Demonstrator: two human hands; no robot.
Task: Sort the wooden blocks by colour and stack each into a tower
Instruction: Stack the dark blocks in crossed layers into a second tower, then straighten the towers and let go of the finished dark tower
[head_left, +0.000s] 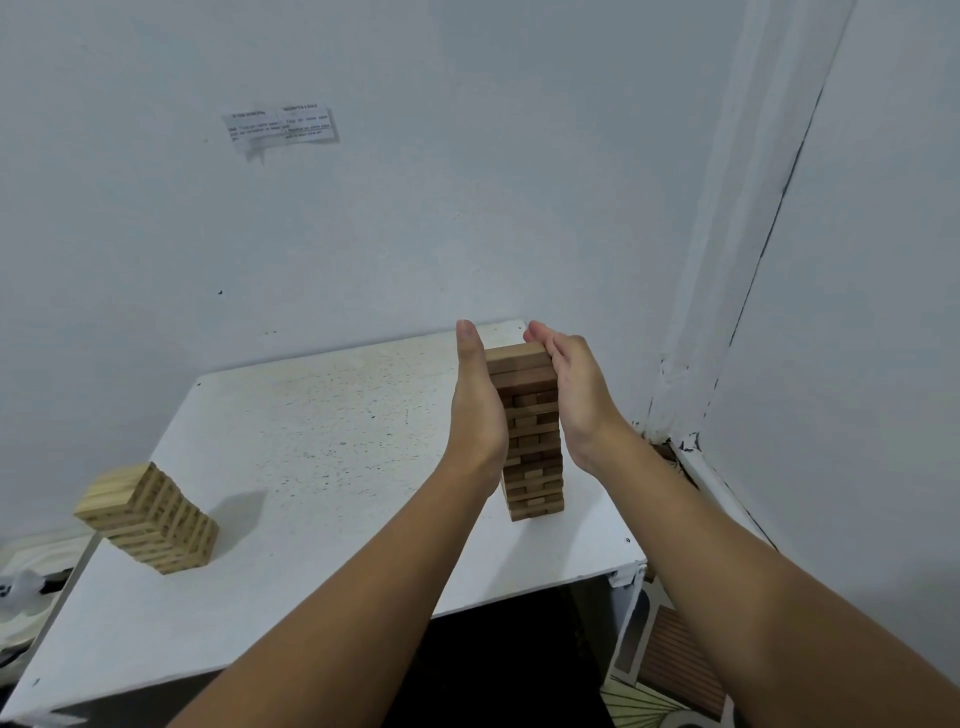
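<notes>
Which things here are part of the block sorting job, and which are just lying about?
Job: dark block tower, pressed between left hand and right hand; light block tower; white table.
Lying about: paper note on the wall; patterned floor mat.

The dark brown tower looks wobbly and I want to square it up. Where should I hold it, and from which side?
Judging by its slim, tall shape, hold the dark brown tower by its two opposite side faces, high up, with flat palms coming in from left and right, as the left hand and right hand do here.

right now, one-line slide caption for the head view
Both hands, left hand and right hand, press flat against the dark block tower.
</notes>
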